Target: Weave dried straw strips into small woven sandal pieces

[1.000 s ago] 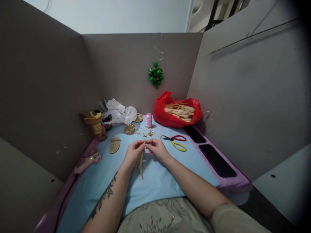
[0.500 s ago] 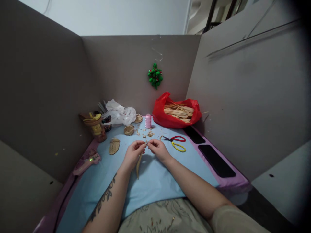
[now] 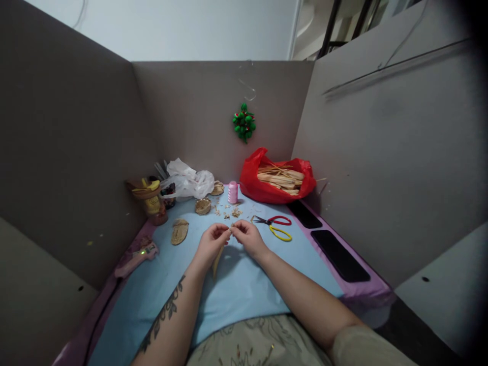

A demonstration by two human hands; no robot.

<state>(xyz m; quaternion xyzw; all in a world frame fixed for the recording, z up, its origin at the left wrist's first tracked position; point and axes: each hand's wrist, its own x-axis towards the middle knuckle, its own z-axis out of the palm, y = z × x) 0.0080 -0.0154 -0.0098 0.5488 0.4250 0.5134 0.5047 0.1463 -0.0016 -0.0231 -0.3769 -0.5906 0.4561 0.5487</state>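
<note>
My left hand (image 3: 213,242) pinches a pale straw strip (image 3: 217,262), whose loose end hangs below the fingers over the blue cloth (image 3: 244,284). Fingertip to fingertip with it, my right hand (image 3: 247,237) is closed at the upper end of the strip; the small part between the fingertips is mostly hidden. Scissors (image 3: 271,221) with one red and one yellow handle lie open just right of my right hand. Beyond my hands are straw scraps (image 3: 236,212), a pink thread spool (image 3: 233,193) and a small round woven piece (image 3: 203,206). A flat woven oval (image 3: 179,231) lies to the left.
A red bag (image 3: 251,178) of straw stands at the back right, beside white plastic bags (image 3: 190,183) and a pot (image 3: 153,204) at the left. Two black phones (image 3: 340,255) line the right edge. A pink glue gun (image 3: 133,262) with a cord lies left. Grey panels surround the table.
The fingertips of both hands have come closer together around the strip's upper end. The hanging end of the strip has shifted slightly left. The camera view has tilted up a little.
</note>
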